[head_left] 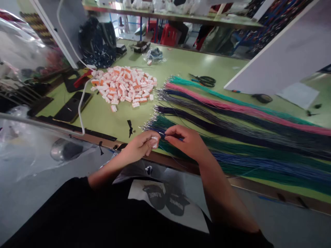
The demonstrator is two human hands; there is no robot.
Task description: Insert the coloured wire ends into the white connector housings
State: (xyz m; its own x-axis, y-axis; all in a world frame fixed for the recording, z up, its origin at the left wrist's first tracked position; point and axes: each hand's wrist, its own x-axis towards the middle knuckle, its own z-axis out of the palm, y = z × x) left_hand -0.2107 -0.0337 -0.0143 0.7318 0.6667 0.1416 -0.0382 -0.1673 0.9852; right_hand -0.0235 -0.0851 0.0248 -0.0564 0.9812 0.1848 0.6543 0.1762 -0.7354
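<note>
My left hand [143, 146] is closed round a small white plastic connector housing [154, 141], held just over the table's front edge. Close to its right, my right hand [184, 139] pinches a thin wire whose end points toward the connector; the exact tip is too small to make out. Under and behind both hands lie bundles of wires with metal terminals on their left ends: green wires [232, 148], blue wires [240, 161], dark purple wires [196, 119], pink wires [219, 101] and teal wires [201, 85]. A large pile of white and orange connector housings [124, 86] lies beyond my left hand.
A phone [73, 107] lies left of the pile, near a red-handled tool [83, 78]. A white cable [81, 113] loops over the table's left side. Black-handled pliers [205, 80] rest behind the wires. A white panel [281, 51] stands at the right, beside a roll of black tape [263, 98].
</note>
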